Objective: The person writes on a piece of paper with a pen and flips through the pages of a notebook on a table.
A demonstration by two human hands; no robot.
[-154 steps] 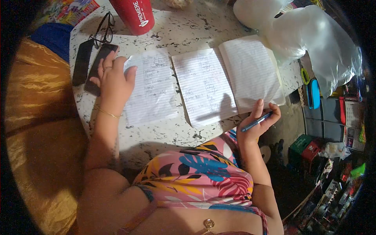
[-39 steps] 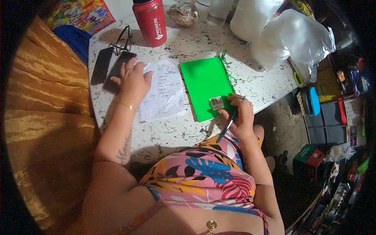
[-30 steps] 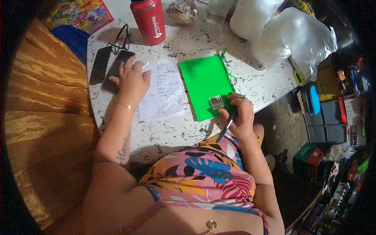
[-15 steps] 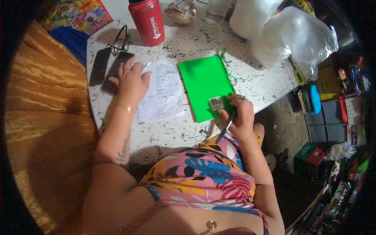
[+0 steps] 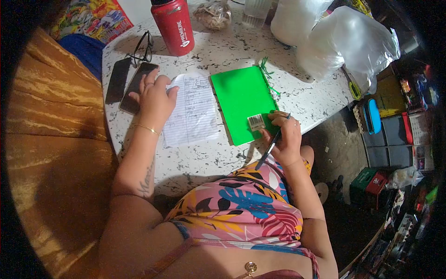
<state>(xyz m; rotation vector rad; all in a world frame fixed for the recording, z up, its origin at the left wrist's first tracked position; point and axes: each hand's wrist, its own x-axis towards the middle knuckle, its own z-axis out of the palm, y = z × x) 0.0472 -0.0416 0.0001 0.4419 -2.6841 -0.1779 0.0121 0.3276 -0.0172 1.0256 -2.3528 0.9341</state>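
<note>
My left hand (image 5: 156,96) lies with fingers apart over a dark-screened phone (image 5: 133,87), its thumb side beside the lined sheet of paper (image 5: 197,118) with handwriting on it. A flat black object (image 5: 118,80) lies left of the phone. In my right hand (image 5: 287,137) is a dark pen (image 5: 266,154), slanting down between the fingers past the table edge. The fingertips of that hand rest at the lower right corner of a bright green notebook (image 5: 240,95). The notebook is closed, with a barcode label (image 5: 256,122) near its lower edge and green strings at its top right.
A red bottle (image 5: 172,28) and folded eyeglasses (image 5: 143,49) stand and lie behind the phone. Farther back are a bag of brownish pieces (image 5: 213,16), a clear container (image 5: 256,11) and white plastic bags (image 5: 346,42). Yellow-green-handled scissors (image 5: 354,88) lie at the right edge.
Both hands keep their places on the phone and at the notebook. The view has shifted very slightly; nothing else has visibly moved.
</note>
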